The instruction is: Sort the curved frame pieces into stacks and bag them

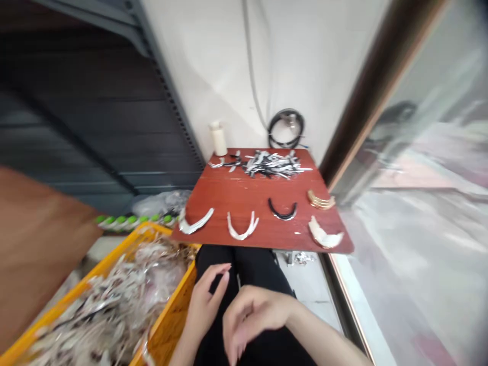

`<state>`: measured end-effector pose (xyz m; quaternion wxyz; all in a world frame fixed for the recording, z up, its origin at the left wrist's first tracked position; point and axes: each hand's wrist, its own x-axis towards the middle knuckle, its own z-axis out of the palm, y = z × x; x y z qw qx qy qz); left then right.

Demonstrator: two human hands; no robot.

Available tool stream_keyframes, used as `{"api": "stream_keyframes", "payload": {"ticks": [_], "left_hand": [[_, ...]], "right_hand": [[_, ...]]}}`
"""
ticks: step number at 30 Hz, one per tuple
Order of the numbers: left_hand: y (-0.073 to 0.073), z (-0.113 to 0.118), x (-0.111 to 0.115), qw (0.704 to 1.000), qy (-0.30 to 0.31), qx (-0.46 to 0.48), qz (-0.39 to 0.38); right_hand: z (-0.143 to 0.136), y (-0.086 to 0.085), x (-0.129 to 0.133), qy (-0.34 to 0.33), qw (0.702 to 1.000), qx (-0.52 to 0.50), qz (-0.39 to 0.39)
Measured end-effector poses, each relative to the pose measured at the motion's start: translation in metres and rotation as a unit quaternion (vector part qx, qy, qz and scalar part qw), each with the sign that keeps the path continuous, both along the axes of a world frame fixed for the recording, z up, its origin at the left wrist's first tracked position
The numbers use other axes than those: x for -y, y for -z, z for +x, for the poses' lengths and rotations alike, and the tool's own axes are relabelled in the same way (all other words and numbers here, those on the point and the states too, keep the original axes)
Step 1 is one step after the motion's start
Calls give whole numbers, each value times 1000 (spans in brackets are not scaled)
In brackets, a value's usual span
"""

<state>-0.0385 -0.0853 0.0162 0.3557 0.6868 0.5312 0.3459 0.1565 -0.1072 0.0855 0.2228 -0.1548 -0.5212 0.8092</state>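
Observation:
My left hand point(209, 294) is over my lap, in front of the red-brown table point(244, 190). Its thumb and fingers curve with a gap between them and hold nothing visible. Beside it, my right hand point(257, 315) hangs bent at the wrist, fingers loosely curled and apart from the thumb, also with nothing visible in it. Along the table's near side lie curved strips: a white bundle point(195, 223), a white U-shaped group point(243, 229), a black group point(282, 211), a gold group point(321, 202) and a cream bundle point(325, 236). A heap of black and white strips point(272, 163) lies at the back.
A whitish bottle point(218, 140) stands at the table's back left, and a coiled black cable point(270, 133) rests by the wall. At left, a yellow crate point(171, 297) holds scraps and plastic. Behind it are green-capped containers point(131, 220). A glass panel point(415, 112) is at right.

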Motion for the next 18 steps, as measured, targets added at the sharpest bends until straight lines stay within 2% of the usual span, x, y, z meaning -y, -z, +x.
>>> {"api": "stream_keyframes", "payload": {"ticks": [3,4,6,9,10,11,12,13,16,18], "left_hand": [[24,-69,21,990,-138,-37,-2],[35,-92,30,984,-168,-54,-17],[61,-133,49,971,-214,-93,-54],[98,-183,77,939,-308,-115,-96],[107,-197,86,925,-344,-123,-108],[116,-210,93,908,-379,-132,-121],[122,-223,100,889,-414,-142,-134],[127,-235,106,870,-445,-151,-146],[137,-270,115,815,-521,-172,-187],[141,-291,110,785,-552,-183,-215]], "right_hand": [[-27,17,-12,36,998,23,-51],[-41,22,-19,43,997,39,-49],[-77,30,-36,16,997,68,-21],[-147,39,-65,-24,988,130,78],[-172,42,-75,-15,975,169,145],[-198,45,-84,-9,948,227,222],[-223,49,-92,-16,916,289,278],[-247,54,-100,-24,903,314,293],[-311,74,-118,-30,877,360,317],[-345,92,-127,-20,862,392,320]]}}
